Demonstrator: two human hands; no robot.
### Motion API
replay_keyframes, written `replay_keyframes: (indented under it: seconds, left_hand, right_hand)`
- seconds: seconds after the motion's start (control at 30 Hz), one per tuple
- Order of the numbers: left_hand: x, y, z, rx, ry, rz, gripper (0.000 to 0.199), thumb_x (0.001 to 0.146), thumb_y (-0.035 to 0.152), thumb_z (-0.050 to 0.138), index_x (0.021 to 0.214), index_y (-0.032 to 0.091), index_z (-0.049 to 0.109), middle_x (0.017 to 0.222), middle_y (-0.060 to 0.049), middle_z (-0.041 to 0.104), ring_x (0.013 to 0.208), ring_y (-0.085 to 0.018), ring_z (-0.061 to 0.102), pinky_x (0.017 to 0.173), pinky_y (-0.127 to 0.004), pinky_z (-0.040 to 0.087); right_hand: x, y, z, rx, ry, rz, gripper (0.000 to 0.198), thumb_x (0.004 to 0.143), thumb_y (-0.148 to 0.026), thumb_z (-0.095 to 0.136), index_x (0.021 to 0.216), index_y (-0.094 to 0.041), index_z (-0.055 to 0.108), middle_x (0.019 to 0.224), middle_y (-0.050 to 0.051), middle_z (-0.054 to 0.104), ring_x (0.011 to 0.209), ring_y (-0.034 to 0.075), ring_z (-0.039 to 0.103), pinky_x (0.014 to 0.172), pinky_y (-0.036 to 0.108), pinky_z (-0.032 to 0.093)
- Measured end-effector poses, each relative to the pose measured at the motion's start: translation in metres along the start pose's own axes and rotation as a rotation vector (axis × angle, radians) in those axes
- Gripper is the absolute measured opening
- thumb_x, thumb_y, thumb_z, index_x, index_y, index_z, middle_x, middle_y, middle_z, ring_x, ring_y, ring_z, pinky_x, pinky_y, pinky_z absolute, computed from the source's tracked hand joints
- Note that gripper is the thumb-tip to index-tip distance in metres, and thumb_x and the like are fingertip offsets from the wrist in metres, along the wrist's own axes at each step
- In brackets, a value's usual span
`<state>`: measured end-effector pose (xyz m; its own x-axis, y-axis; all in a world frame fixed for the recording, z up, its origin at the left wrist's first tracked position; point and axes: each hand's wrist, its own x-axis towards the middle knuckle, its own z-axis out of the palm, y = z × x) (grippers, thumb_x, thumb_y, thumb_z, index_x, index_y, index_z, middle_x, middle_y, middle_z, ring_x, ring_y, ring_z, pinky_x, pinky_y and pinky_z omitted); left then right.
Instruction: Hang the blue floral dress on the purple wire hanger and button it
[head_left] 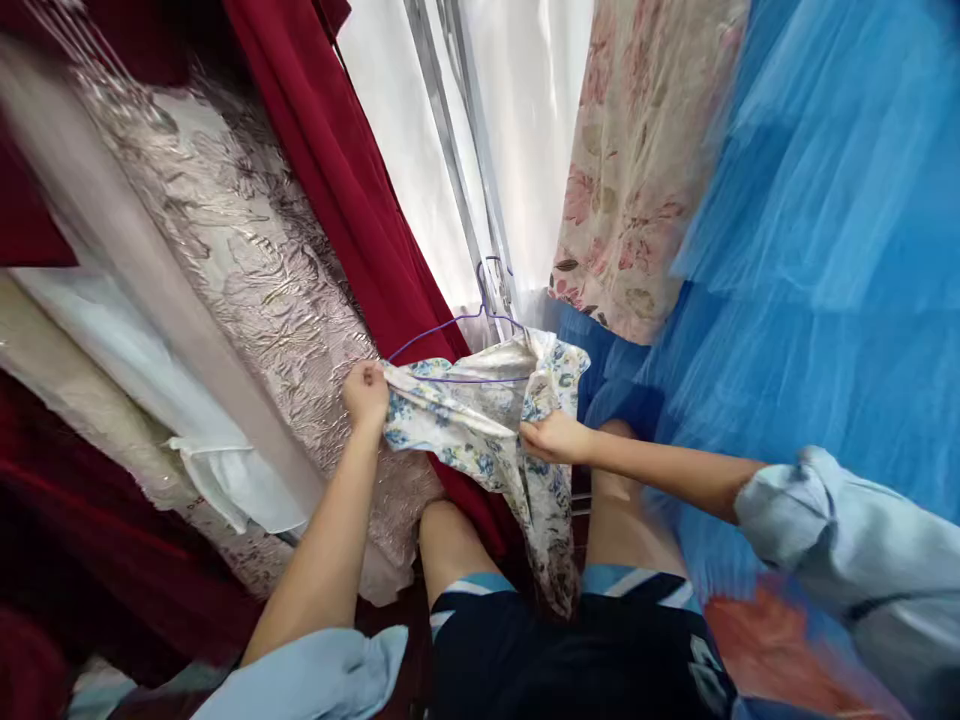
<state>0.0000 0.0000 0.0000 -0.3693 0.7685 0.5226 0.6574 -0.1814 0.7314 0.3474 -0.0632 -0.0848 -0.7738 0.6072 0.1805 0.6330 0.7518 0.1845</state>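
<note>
A white garment with a blue floral print [480, 455] hangs partly on a thin purple wire hanger [439, 328]. My left hand [367, 395] is closed on the garment's upper left edge, close to the hanger's left end. Lower on the right, my right hand [556, 437] pinches the cloth near the opening. The hanger's bottom bar crosses in front of the fabric, and its right shoulder runs into the cloth. From my right hand the rest of the garment droops down between my legs in a narrow fold.
Dark red cloth [352, 190] and a shiny textured pink fabric [262, 270] hang on the left. White cloth [525, 120] with grey metal poles [457, 130] stands ahead. Floral sheer fabric [630, 180] and layered blue tulle [825, 250] fill the right side.
</note>
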Motion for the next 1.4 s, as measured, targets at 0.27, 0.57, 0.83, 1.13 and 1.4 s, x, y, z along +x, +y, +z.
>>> replay_keyframes:
  seconds: [0.27,0.57,0.83,1.13,1.4]
  left_hand:
    - [-0.096,0.012,0.023,-0.106,-0.513,0.147,0.016,0.077,0.031,0.058,0.080,0.017,0.066,0.079,-0.004,0.070,0.077,-0.020,0.064,0.073,-0.029,0.049]
    - [-0.146,0.116,0.064,-0.448,-0.701,0.239,0.026,0.093,0.042,0.054,0.106,0.020,0.057,0.069,0.003,0.057,0.058,-0.011,0.049,0.056,-0.022,0.037]
    - [-0.167,0.038,0.051,-0.454,-1.078,-0.042,0.043,0.086,0.054,0.064,0.091,0.012,0.069,0.088,-0.005,0.069,0.083,-0.020,0.060,0.078,-0.031,0.048]
    - [-0.092,-0.002,-0.042,0.238,-0.811,0.354,0.034,0.088,0.043,0.048,0.076,0.018,0.067,0.073,-0.003,0.063,0.078,-0.022,0.058,0.075,-0.034,0.048]
    - [-0.013,0.013,-0.094,0.966,-0.508,0.559,0.040,0.093,0.035,0.032,0.110,0.024,0.067,0.110,-0.014,0.065,0.117,-0.034,0.052,0.102,-0.052,0.035]
  right_hand:
    - [-0.024,-0.009,0.047,0.287,-0.108,0.042,0.031,0.086,-0.028,0.060,0.110,-0.009,0.061,0.093,0.017,0.074,0.083,0.028,0.070,0.071,0.033,0.048]
    - [0.003,-0.014,-0.022,1.512,0.032,0.102,0.029,0.081,-0.041,0.064,0.086,-0.012,0.065,0.079,0.003,0.068,0.073,0.018,0.062,0.072,0.031,0.049]
    - [-0.025,0.058,-0.059,1.491,0.589,0.418,0.017,0.075,-0.033,0.059,0.075,-0.016,0.062,0.072,0.000,0.065,0.067,0.015,0.058,0.066,0.026,0.046]
    - [0.011,0.107,-0.013,1.315,0.802,0.651,0.026,0.075,-0.047,0.051,0.070,-0.022,0.047,0.064,-0.002,0.052,0.062,0.015,0.047,0.060,0.026,0.040]
    - [0.005,0.096,0.003,1.143,0.634,0.461,0.026,0.077,-0.042,0.053,0.065,-0.019,0.052,0.069,-0.001,0.055,0.069,0.016,0.048,0.066,0.026,0.036]
